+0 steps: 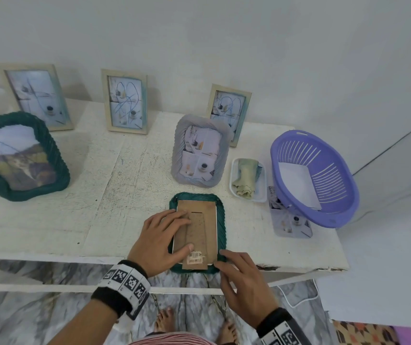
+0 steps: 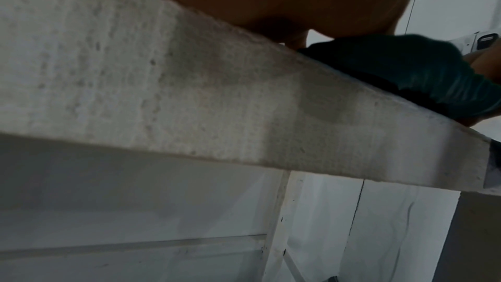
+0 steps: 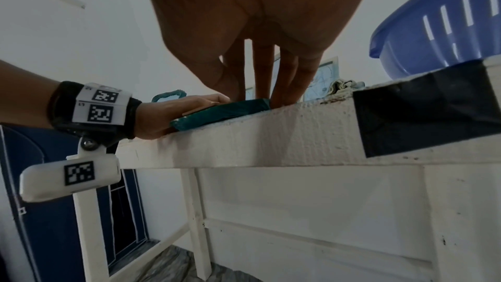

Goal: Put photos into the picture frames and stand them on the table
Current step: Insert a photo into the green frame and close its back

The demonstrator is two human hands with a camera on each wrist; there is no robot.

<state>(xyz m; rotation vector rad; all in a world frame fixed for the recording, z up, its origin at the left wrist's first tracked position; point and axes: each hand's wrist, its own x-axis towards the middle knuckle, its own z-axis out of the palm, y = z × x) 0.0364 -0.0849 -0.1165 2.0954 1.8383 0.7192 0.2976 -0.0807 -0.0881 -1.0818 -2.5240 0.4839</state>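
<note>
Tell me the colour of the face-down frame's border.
Dark green, clearest in the head view.

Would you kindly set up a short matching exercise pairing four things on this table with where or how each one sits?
Things:
1. green frame
2. grey frame
3. purple basket
4. cloth

Places or states:
A. standing upright
B. lying in a small white tray
C. face down under the hands
D. holding a white sheet

Pairs: 1-C, 2-A, 3-D, 4-B

A purple basket (image 1: 333,195) beside a white tray (image 1: 264,181) holding cloth (image 1: 246,175).
</note>
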